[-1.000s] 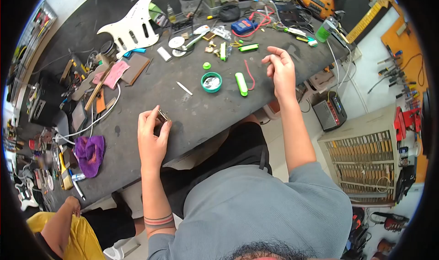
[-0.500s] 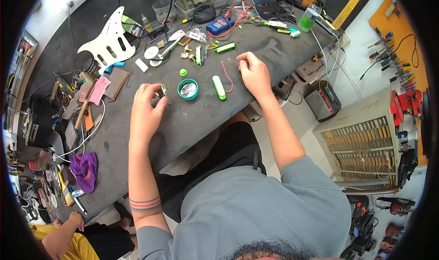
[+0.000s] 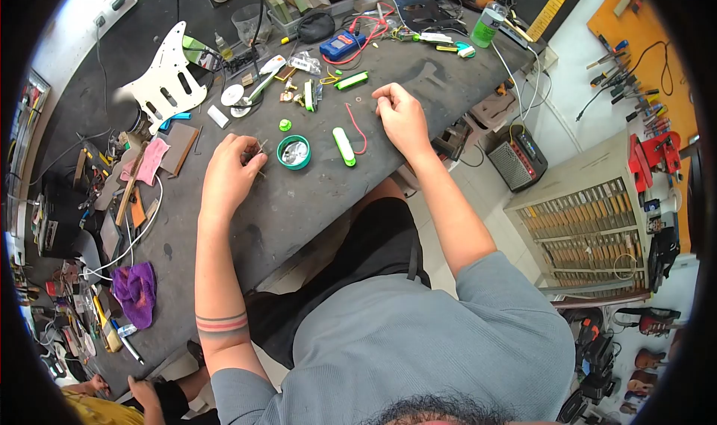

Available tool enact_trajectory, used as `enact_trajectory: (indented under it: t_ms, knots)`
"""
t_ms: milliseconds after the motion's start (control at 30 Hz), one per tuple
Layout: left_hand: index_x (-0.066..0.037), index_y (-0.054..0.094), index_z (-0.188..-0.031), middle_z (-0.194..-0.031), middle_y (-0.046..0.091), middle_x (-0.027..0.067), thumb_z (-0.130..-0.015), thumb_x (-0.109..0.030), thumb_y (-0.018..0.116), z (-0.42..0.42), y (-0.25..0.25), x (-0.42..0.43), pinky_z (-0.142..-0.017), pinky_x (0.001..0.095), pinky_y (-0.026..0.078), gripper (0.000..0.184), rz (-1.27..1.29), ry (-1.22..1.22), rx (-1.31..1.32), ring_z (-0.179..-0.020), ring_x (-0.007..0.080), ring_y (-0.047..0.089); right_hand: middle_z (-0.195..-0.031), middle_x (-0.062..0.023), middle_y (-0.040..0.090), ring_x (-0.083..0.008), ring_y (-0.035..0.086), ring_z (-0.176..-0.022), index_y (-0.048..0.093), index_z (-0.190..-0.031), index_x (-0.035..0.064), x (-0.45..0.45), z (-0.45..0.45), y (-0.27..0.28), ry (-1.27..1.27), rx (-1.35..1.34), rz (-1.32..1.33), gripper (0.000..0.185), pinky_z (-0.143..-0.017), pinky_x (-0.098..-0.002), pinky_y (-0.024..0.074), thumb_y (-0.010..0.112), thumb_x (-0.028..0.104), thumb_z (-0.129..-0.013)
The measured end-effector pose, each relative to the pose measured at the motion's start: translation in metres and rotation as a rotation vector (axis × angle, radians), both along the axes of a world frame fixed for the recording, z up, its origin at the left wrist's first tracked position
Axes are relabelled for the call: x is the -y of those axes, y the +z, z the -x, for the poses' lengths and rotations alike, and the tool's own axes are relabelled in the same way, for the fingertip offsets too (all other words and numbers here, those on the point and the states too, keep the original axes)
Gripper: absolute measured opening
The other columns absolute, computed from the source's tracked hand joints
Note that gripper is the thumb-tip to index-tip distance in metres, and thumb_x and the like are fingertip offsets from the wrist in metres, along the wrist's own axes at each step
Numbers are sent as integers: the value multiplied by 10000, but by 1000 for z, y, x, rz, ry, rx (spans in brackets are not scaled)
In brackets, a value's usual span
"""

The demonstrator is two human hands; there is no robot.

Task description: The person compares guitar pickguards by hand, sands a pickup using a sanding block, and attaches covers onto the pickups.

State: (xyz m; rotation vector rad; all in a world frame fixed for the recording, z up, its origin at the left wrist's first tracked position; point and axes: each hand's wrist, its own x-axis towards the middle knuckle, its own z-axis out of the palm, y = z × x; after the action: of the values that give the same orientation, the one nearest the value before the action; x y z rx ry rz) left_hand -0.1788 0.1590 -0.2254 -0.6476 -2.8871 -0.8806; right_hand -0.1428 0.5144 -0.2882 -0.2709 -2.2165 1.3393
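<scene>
My left hand point(image 3: 230, 172) is closed on a small metal part point(image 3: 261, 147), mostly hidden by the fingers, left of a round green container point(image 3: 293, 152) with silvery contents. My right hand point(image 3: 402, 119) is over the bench with its fingers curled together; whatever they hold, if anything, is too small to tell. Between the hands lie a bright green and white bar point(image 3: 344, 146) and a curved red wire point(image 3: 358, 126). A small green knob point(image 3: 285, 125) sits just behind the container.
A cream pickguard point(image 3: 168, 81), a blue meter point(image 3: 343, 45) and a green bottle point(image 3: 487, 25) stand or lie toward the back. A purple cloth point(image 3: 134, 294) and tools cover the left side. Another person point(image 3: 97, 410) sits at the lower left.
The view has shifted, moving bench items leftward in the picture. My left fingers have closed further round the metal part. My right fingers have curled in from a more spread pose.
</scene>
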Motion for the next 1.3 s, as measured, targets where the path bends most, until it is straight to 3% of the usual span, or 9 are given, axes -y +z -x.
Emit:
enact_trajectory:
  t_ms: [267, 567, 600, 700, 800, 933, 1033, 1133, 1300]
  knots:
    - [-85, 760, -1165, -1116, 688, 126, -917, -221, 847, 4, -22, -1, -965, 472, 563, 296, 43, 15, -153, -1136, 353, 688, -834, -122, 772, -209, 753, -774, 763, -1102, 25, 0, 2, -3, 5, -36, -6, 180, -736, -368, 570, 629, 125, -1035]
    - [-70, 730, -1320, -1235, 674, 121, -956, -227, 821, -27, -3, 26, -1037, 459, 537, 407, -32, 38, -279, -1242, 329, 640, -861, -45, 708, -112, 653, -792, 725, -1129, -13, -5, 11, -9, 81, -148, 56, 149, -738, -293, 528, 600, 46, -1071]
    - [-46, 734, -1281, -1181, 682, 113, -974, -186, 796, -35, -2, 39, -955, 419, 559, 343, -58, 37, -403, -1124, 290, 679, -894, -56, 729, -109, 659, -800, 729, -1123, -4, 5, 9, 1, 10, -181, 30, 142, -737, -297, 534, 605, 39, -1067]
    - [-31, 746, -1187, -1038, 691, 104, -985, -161, 778, -77, 7, 80, -837, 399, 557, 242, -285, 178, -150, -925, 282, 691, -917, -72, 746, -112, 671, -817, 732, -1114, 5, 58, 15, 53, 134, -338, -168, 137, -737, -306, 543, 609, 41, -1067]
    - [8, 737, -1079, -896, 691, 92, -1000, -93, 748, -109, -12, 123, -730, 335, 532, 129, -369, 288, -201, -743, 218, 639, -1016, -156, 761, -256, 736, -905, 735, -1116, -4, 120, 51, 98, 447, -307, -288, 155, -820, -357, 569, 647, 63, -1007]
    - [18, 724, -1013, -862, 675, -21, -1054, -86, 729, -144, -44, 149, -693, 247, 458, 112, -703, 527, -54, -782, 49, 560, -1306, -159, 767, -248, 738, -1152, 684, -1369, -15, 195, 160, 96, 756, 43, -145, 452, -1025, -380, 573, 733, 220, -986]
    - [12, 723, -1021, -851, 645, -57, -1064, -91, 726, -149, -51, 154, -675, 229, 436, 112, -891, 552, -49, -771, 25, 534, -1272, -164, 779, -236, 733, -1159, 672, -1416, -73, 249, 228, 93, 650, 319, 28, 552, -984, -391, 581, 776, 225, -963]
    - [2, 722, -1032, -840, 642, -62, -1065, -95, 726, -138, -54, 160, -662, 223, 425, 103, -879, 535, -35, -745, 20, 521, -1199, -204, 802, -285, 745, -1125, 765, -1250, -94, 278, 273, 85, 607, 208, -31, 430, -971, -403, 568, 804, 204, -941]
    - [-10, 718, -1028, -822, 630, -67, -1071, -100, 716, -131, -53, 161, -622, 223, 412, 99, -941, 544, -16, -708, 18, 507, -1145, -163, 779, -267, 748, -1086, 664, -1373, -66, 305, 307, 73, 563, 168, 114, 444, -943, -411, 582, 725, 228, -1047]
